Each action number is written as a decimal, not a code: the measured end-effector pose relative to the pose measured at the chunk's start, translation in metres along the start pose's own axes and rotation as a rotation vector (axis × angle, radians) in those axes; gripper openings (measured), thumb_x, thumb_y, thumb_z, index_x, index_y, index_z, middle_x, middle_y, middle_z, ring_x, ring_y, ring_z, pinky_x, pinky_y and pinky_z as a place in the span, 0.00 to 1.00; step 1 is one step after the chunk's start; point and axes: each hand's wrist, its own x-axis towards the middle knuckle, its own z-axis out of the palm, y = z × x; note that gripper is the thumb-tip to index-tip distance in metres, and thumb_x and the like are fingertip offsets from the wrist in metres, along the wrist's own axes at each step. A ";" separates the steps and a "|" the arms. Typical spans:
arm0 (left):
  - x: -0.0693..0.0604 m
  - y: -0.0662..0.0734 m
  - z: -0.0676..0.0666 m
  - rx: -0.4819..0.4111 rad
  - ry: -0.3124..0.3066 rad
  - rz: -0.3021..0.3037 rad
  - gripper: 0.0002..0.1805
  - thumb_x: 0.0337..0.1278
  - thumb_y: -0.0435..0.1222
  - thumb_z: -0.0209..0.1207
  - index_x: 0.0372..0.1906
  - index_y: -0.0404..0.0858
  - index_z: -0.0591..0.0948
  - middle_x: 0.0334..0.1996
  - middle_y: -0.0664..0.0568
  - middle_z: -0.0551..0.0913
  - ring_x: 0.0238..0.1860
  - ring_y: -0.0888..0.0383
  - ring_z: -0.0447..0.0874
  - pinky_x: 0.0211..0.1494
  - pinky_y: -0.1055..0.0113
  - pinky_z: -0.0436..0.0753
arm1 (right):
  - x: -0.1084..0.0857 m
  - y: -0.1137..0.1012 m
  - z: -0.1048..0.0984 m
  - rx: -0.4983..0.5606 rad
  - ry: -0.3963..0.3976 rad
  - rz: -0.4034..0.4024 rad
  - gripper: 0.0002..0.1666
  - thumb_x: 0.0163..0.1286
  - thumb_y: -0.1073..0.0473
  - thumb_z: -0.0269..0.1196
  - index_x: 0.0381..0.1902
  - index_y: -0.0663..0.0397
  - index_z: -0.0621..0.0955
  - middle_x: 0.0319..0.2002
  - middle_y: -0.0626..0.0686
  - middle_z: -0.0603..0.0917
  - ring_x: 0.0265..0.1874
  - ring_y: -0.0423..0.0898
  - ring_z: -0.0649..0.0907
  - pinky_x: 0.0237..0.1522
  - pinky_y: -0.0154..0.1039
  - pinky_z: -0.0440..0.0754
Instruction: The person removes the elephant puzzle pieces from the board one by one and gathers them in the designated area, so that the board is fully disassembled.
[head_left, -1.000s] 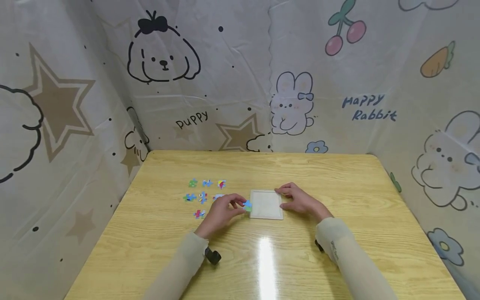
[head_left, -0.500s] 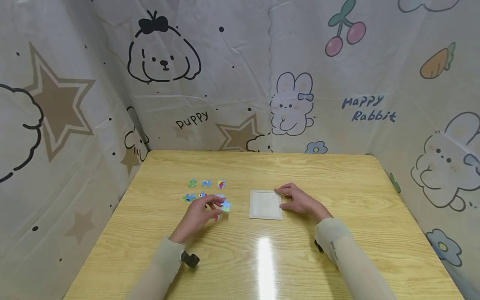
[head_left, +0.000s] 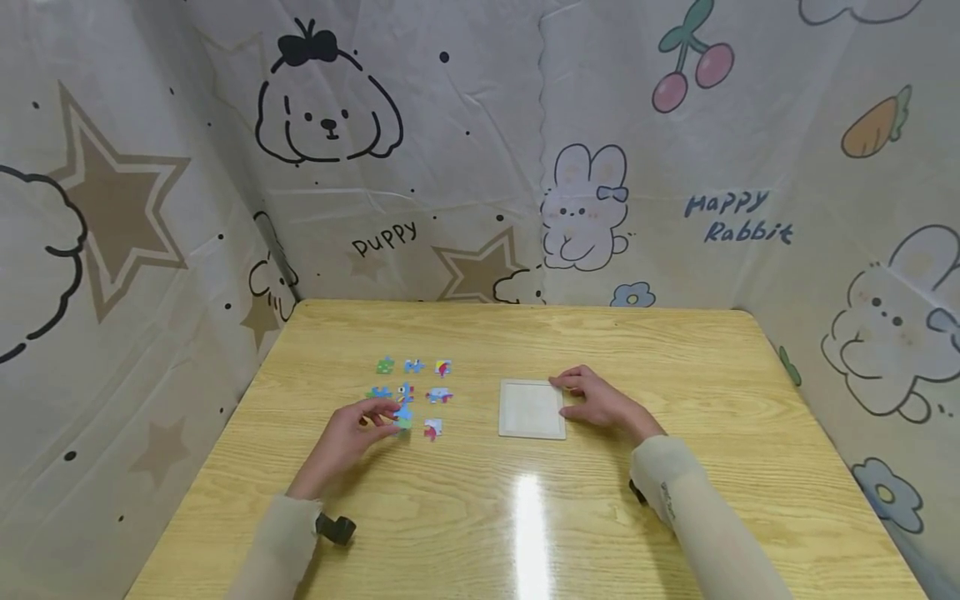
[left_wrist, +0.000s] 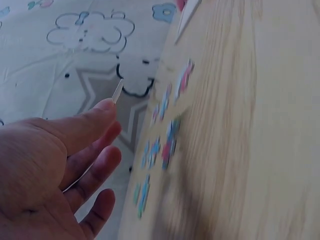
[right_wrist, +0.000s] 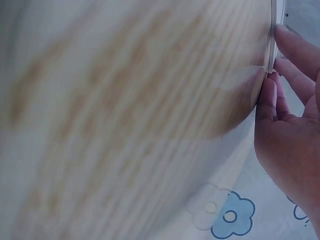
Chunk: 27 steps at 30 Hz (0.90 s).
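Note:
Between thumb and fingers my left hand (head_left: 351, 433) pinches a blue-and-green jigsaw piece (head_left: 403, 417), held over the near row of loose pieces. The left wrist view shows this piece (left_wrist: 118, 92) edge-on and raised off the table. Farther right lies a square, pale puzzle tray (head_left: 532, 409) with nothing in it. My right hand (head_left: 597, 398) rests against the tray's right side, its fingertips touching the edge and far corner. In the right wrist view, the fingers (right_wrist: 268, 97) meet the tray's edge (right_wrist: 273, 37).
Several colourful jigsaw pieces lie in loose rows left of the tray, including a green one (head_left: 386, 366), a red-and-yellow one (head_left: 443, 367) and a red-and-white one (head_left: 432, 428). The wooden table (head_left: 637, 350) is bordered by a printed curtain (head_left: 465, 150).
My left hand has moved left from the tray's edge to the loose pieces, carrying the blue-and-green jigsaw piece. My right hand and the tray have stayed in place.

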 end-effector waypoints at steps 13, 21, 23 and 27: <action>-0.008 -0.030 -0.022 0.033 0.025 -0.011 0.14 0.65 0.36 0.68 0.55 0.41 0.86 0.45 0.52 0.89 0.41 0.60 0.83 0.48 0.66 0.80 | 0.001 0.001 0.000 -0.005 0.003 0.011 0.37 0.74 0.64 0.66 0.77 0.56 0.69 0.69 0.64 0.66 0.68 0.67 0.72 0.70 0.61 0.70; -0.007 -0.039 -0.028 0.057 0.002 -0.063 0.14 0.65 0.35 0.69 0.53 0.41 0.86 0.45 0.50 0.89 0.42 0.57 0.86 0.47 0.66 0.81 | 0.003 0.003 0.000 0.004 0.008 0.015 0.36 0.74 0.64 0.66 0.77 0.55 0.69 0.69 0.63 0.66 0.69 0.66 0.71 0.71 0.61 0.69; -0.007 -0.041 -0.029 0.068 -0.009 -0.067 0.13 0.65 0.35 0.69 0.53 0.41 0.86 0.44 0.51 0.88 0.42 0.57 0.85 0.48 0.65 0.81 | 0.003 0.004 0.000 0.001 0.009 0.017 0.36 0.74 0.63 0.66 0.77 0.54 0.69 0.69 0.63 0.66 0.69 0.66 0.71 0.71 0.61 0.70; -0.006 -0.046 -0.030 0.071 -0.027 -0.081 0.13 0.65 0.35 0.69 0.53 0.42 0.86 0.44 0.52 0.88 0.41 0.58 0.82 0.48 0.66 0.81 | 0.003 0.005 0.000 -0.005 0.011 0.020 0.36 0.74 0.63 0.66 0.77 0.54 0.70 0.69 0.63 0.66 0.69 0.65 0.71 0.71 0.61 0.69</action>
